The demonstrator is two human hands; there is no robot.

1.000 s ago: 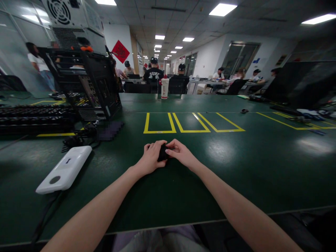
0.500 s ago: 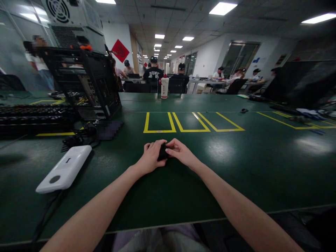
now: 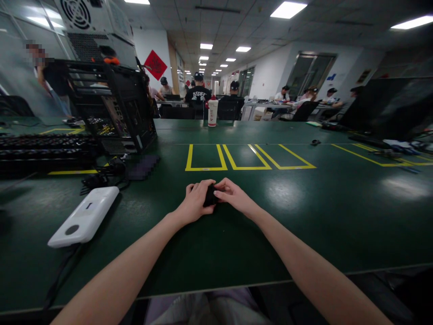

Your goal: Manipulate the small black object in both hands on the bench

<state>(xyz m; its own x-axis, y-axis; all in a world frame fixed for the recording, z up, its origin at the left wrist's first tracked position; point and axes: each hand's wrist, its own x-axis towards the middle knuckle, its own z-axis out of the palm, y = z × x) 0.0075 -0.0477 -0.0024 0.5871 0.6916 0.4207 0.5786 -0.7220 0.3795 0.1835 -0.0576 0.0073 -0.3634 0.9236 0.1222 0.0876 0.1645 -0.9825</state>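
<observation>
Between my two hands, low over the green tabletop, is a small black object whose kind I cannot make out. My left hand is wrapped round its left side, with the thumb along the near edge and the fingers over the far edge. On the other side, the thumb and fingers of my right hand pinch its right edge. Much of the object is covered by my fingers. Just beyond my hands, yellow tape outlines mark the table.
At the left lies a white device with a black cable. Behind it stand an open black computer case and bundled black cables. A white-and-red bottle is at the table's far side. Several people sit at tables beyond.
My hands and the black object stay almost in place. At the far left, a person in the background has shifted position.
</observation>
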